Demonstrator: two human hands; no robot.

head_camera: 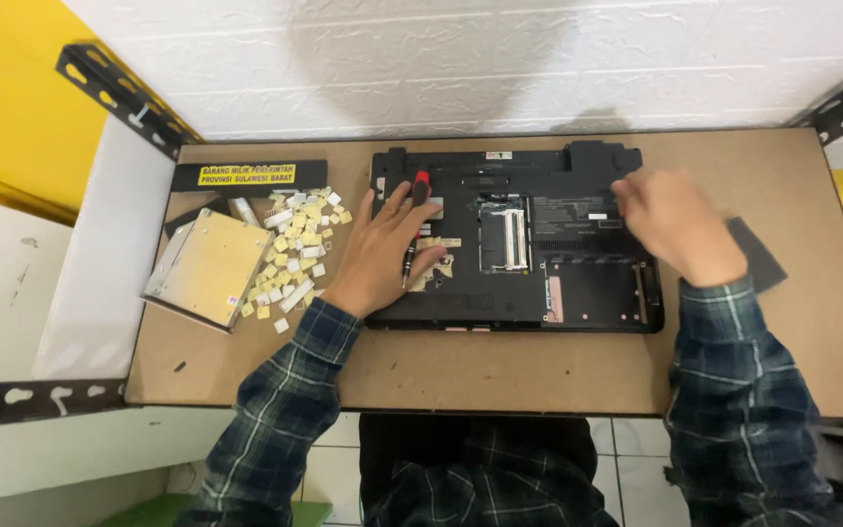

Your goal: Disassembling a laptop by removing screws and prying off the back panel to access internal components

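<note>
Head view: opened black laptop base, underside up, at centre of brown table.
Left hand lies released, fingers spread, on its left part over a red-tipped screwdriver; right hand touches its far right edge, grip indeterminable. Keycaps and silver drive lie left.

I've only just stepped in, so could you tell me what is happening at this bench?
A person in a plaid shirt is working on an upturned black laptop with its bottom covers off. The left hand rests flat on it over a red-tipped screwdriver; the right hand touches the laptop's far right corner. To the left lie a removed metal drive and a scatter of small keycaps on the brown table.
</note>
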